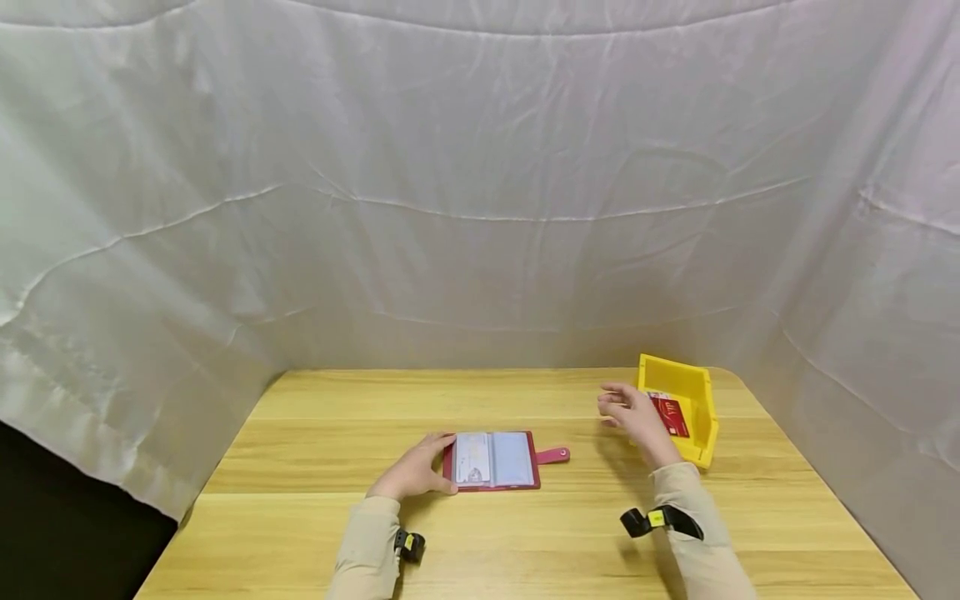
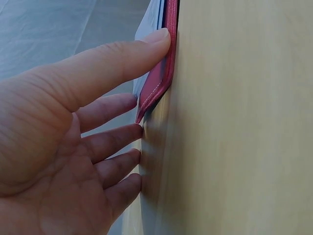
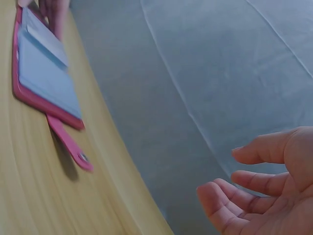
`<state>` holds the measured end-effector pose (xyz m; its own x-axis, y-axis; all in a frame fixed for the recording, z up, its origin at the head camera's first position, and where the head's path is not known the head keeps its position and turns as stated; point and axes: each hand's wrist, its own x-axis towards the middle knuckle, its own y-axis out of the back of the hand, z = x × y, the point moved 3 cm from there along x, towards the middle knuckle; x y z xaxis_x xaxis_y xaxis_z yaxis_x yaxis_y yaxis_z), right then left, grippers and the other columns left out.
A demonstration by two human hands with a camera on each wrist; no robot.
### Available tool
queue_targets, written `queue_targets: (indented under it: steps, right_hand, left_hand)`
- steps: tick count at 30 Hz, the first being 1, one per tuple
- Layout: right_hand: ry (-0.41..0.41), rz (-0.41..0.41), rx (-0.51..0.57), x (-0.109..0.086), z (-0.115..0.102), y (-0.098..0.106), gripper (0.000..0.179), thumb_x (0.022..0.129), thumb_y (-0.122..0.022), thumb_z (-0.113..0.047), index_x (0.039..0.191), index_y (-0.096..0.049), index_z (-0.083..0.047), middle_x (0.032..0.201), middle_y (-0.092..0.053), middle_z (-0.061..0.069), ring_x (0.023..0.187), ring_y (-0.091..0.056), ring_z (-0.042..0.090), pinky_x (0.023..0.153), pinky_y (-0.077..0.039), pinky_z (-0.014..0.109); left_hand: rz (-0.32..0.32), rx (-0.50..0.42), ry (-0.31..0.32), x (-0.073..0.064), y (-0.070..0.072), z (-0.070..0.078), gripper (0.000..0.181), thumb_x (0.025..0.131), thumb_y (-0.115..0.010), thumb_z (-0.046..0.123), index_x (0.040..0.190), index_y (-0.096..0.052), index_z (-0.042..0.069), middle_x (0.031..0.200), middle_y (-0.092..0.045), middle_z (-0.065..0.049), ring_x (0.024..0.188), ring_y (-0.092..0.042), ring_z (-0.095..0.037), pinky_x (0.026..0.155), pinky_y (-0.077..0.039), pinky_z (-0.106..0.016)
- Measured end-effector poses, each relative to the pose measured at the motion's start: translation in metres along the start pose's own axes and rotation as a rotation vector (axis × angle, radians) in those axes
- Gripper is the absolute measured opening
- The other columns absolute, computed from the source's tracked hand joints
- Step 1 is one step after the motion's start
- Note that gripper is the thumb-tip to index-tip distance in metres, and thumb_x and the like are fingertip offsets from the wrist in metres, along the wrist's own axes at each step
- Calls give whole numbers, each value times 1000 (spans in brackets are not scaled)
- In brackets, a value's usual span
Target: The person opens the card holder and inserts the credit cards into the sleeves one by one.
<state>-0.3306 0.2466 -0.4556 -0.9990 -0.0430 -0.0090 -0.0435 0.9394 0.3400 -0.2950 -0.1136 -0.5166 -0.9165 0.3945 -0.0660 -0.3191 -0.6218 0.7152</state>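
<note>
A pinkish-red card holder (image 1: 536, 467) lies spread open on the table, its clear sleeves facing up and its snap strap (image 1: 553, 455) pointing right. A pale card (image 1: 472, 458) sits in the left sleeve. My left hand (image 1: 412, 469) holds the card holder by its left end, thumb at the near edge and fingers toward the far edge; in the left wrist view the thumb (image 2: 156, 41) touches the red border. My right hand (image 1: 636, 417), loosely bent and holding nothing, hovers just left of a yellow bin (image 1: 678, 377). Inside the bin lies a red card (image 1: 670, 415), partly overlapping other cards.
The wooden table (image 1: 322, 417) is enclosed by a pale grey curtain (image 1: 480, 250) at the back and sides. Each sleeved forearm carries a black wrist strap, one of them the right strap (image 1: 678, 521).
</note>
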Motion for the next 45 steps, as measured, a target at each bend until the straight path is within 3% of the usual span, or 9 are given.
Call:
queue_targets:
  steps: [4,12,17,22,26,29,32,37,45]
  right_hand:
    - [-2,49,-2,-2,5,18,48,99,-53,-13,141,-41,7,123,-57,23,93,-61,8,86,-59,30]
    - [-40,160,22,-6,17,51,51,100,-53,-21,143,-40,3,93,-61,-17,81,-64,1,72,-56,21]
    - [-64,221,-7,-3,22,63,51,100,-52,-23,142,-40,3,107,-63,0,80,-61,-2,72,-57,19]
    - [-99,268,-75,2,26,71,51,101,-47,-25,144,-40,1,130,-52,19,95,-56,5,79,-52,12]
    - [-144,276,-97,9,30,76,54,101,-44,-28,147,-35,1,141,-44,24,116,-49,25,87,-45,19]
    - [-176,258,-91,14,35,82,61,102,-42,-34,150,-29,2,148,-35,28,127,-41,35,96,-43,34]
    - [-223,228,-86,20,41,87,70,101,-40,-42,152,-22,2,154,-26,30,131,-36,39,103,-40,44]
    - [-283,170,-71,26,50,93,79,100,-36,-51,154,-13,2,157,-17,31,128,-36,39,99,-44,42]
    - [-331,123,-83,33,61,92,84,99,-30,-55,153,-7,5,155,-16,32,128,-31,40,109,-36,49]
  left_hand:
    - [0,-9,2,-1,-1,-2,88,71,-84,15,146,-41,-1,155,-33,-24,146,-22,-47,118,-21,-62]
    - [-2,-19,1,-2,-2,-2,89,70,-84,14,146,-40,-1,155,-33,-24,145,-23,-48,117,-23,-64]
    - [-3,-27,-3,-3,-2,-2,88,70,-84,13,145,-40,-2,155,-33,-25,145,-23,-49,117,-22,-64]
    - [-2,-27,-4,-3,-2,-2,88,70,-84,13,145,-41,-2,155,-33,-25,145,-21,-49,117,-21,-65]
    - [-2,-25,-3,-3,-2,-1,88,70,-84,13,145,-41,-2,155,-33,-24,145,-21,-49,117,-21,-64]
    - [-1,-23,-4,-3,-1,1,88,70,-84,13,145,-41,-3,155,-33,-24,145,-21,-49,117,-20,-64]
    - [3,-21,-6,-4,-1,3,88,70,-84,12,144,-41,-3,154,-33,-25,145,-21,-50,117,-20,-64]
    - [3,-16,-5,-4,0,4,88,70,-84,13,145,-41,-3,154,-33,-26,145,-21,-49,117,-20,-64]
    - [0,-18,2,-3,0,2,88,70,-84,14,146,-40,-2,155,-32,-24,145,-21,-48,118,-19,-64]
